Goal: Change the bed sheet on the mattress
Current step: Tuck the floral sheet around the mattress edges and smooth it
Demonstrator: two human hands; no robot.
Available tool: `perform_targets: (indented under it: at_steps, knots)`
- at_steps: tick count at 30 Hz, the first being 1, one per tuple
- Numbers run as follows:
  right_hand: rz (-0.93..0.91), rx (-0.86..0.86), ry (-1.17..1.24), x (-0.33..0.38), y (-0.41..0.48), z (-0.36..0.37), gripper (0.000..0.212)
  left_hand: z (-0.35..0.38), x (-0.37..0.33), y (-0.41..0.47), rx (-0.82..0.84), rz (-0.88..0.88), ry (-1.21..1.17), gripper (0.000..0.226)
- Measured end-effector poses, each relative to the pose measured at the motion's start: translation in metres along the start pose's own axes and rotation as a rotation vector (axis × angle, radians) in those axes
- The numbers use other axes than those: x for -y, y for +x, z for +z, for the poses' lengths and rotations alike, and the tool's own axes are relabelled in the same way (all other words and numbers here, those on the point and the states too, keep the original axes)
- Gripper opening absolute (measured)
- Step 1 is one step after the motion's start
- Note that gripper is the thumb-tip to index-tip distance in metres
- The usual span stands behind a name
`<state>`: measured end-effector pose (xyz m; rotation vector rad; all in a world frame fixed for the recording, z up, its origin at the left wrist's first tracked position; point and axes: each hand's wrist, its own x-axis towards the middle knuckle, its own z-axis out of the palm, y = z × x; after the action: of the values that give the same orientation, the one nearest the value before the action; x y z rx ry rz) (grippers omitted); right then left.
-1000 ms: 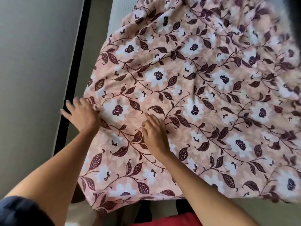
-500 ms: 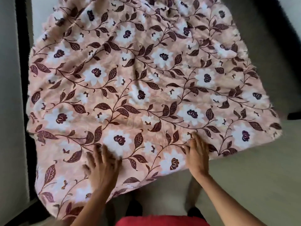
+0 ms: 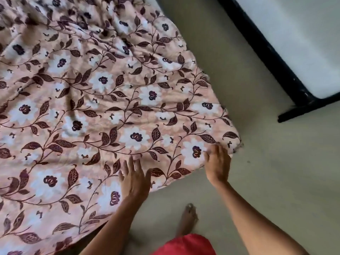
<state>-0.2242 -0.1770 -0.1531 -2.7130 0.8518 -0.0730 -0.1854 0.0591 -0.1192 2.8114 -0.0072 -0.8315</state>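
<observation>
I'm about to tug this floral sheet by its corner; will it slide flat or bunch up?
Probably bunches: the floral sheet lies in soft creases, so it looks floppy. Likely light and thin: its near edge droops limply.

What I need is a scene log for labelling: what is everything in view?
bed sheet: one, pink with white flowers and maroon leaves, spread wrinkled across left and centre.
floor: one, pale grey, right and bottom.
black frame: one, upper right, edging a white surface.
red garment: one, bottom centre.
bare foot: one, on floor, bottom centre.
left hand: one, fingers spread flat on sheet's near edge.
right hand: one, touching sheet's corner; grip unclear.
</observation>
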Motion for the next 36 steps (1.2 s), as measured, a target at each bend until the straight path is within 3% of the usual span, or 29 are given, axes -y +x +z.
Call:
perform_targets:
  at_steps: [4, 6, 9, 14, 17, 21, 25, 30, 33, 36]
  knots:
    - [0.338, 0.102, 0.014, -0.043, 0.061, -0.018, 0.032, 0.02, -0.075, 0.017, 0.0, 0.113, -0.001, 0.063]
    - [0.371, 0.136, 0.033, -0.055, 0.08, -0.019, 0.027, 0.031, -0.098, 0.02, 0.031, 0.119, -0.012, 0.065]
    - [0.299, 0.23, -0.016, -0.07, 0.098, -0.025, 0.022, 0.04, -0.112, 0.021, 0.083, 0.017, -0.058, 0.073]
    - [-0.034, 0.304, -0.346, -0.082, 0.104, -0.041, 0.027, 0.03, -0.128, 0.034, 0.048, -0.099, -0.039, 0.068]
    - [0.109, 0.446, -0.397, -0.086, 0.096, -0.047, 0.03, 0.02, -0.137, 0.036, -0.006, -0.121, 0.033, 0.06]
    - [0.08, 0.426, -0.282, -0.067, 0.168, -0.058, 0.025, -0.003, -0.174, 0.081, -0.108, -0.075, -0.046, 0.06]
    - [0.093, 0.343, 0.111, -0.008, 0.291, -0.026, 0.036, -0.028, -0.23, 0.163, -0.258, -0.011, -0.168, 0.056]
    - [0.202, 0.578, 0.387, 0.058, 0.396, 0.032, 0.051, -0.047, -0.286, 0.25, -0.429, 0.004, -0.217, 0.061]
    - [0.299, 0.605, 0.477, 0.062, 0.427, 0.045, 0.03, -0.057, -0.307, 0.288, -0.378, -0.015, -0.196, 0.065]
    - [0.138, 0.544, 0.387, 0.047, 0.446, 0.035, 0.01, -0.061, -0.32, 0.306, -0.337, 0.015, -0.125, 0.066]
